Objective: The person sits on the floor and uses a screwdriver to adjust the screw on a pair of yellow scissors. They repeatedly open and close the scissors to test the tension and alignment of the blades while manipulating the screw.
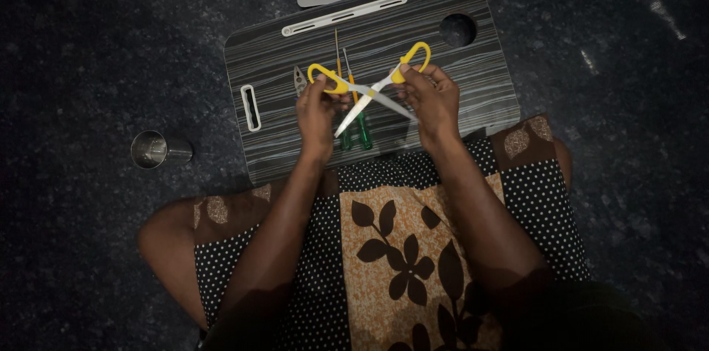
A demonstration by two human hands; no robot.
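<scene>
The yellow-handled scissors (369,87) are held spread wide above the striped lap bench (473,85), blades crossed in an X, nothing yet between them. The left hand (316,111) has its grip closed on one handle loop, the right hand (430,96) on the other. Beneath lie two green-handled screwdrivers (362,129) with thin metal shafts and small pliers (299,79). A shiny steel cup (151,149) stands on the dark speckled floor.

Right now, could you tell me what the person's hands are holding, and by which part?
Yellow-handled scissors, spread wide open: the left hand grips one handle loop, the right hand the other, with the blades crossing between them.
</scene>
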